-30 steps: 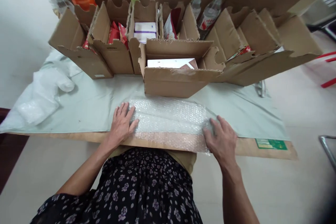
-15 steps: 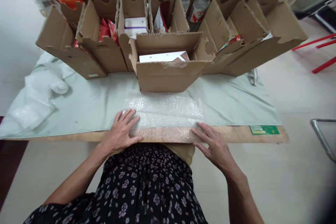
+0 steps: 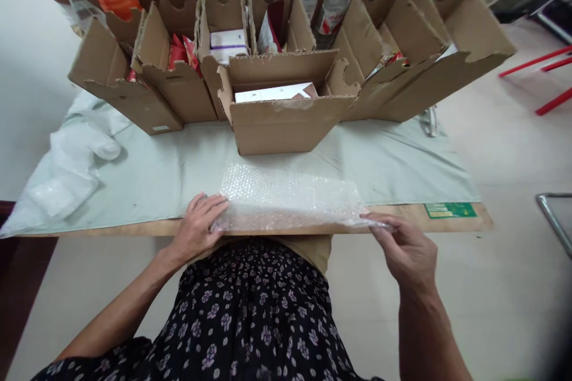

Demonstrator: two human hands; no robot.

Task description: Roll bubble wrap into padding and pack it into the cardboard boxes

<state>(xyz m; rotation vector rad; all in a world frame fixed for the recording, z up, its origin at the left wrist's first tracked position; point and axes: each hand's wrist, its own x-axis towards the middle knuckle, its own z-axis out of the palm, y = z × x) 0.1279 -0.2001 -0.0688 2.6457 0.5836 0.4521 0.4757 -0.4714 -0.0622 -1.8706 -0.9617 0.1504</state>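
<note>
The table (image 3: 484, 220) bears a pale cloth (image 3: 156, 178), which leaves a bare strip of wood on my side. Along the far side stands a row of open boxes (image 3: 143, 104), several with packs inside. At the left end lies a crumpled plastic heap (image 3: 74, 172). The front box (image 3: 286, 131) stands upright before the row, a white carton (image 3: 274, 92) within.

The wrap (image 3: 290, 196), a clear bubble sheet, lies between that box and my body, partly on the cloth, its near edge over the wood. Its long axis runs left to right, roughly along the table edge, the right end pointing to my right hand. I judge it very light, soft and limp, apt to slide and crease, its bubbles easily crushed. The sound hold is at the two near corners, thumb beneath or against the fingers, with an even pull.

My right hand (image 3: 409, 250) has its fingers closed, pinching the near right corner, where the wrap gathers to a point. My left hand (image 3: 196, 223) rests at the near left corner, fingers bent and close together; whether they grip or merely press, I cannot tell.
</note>
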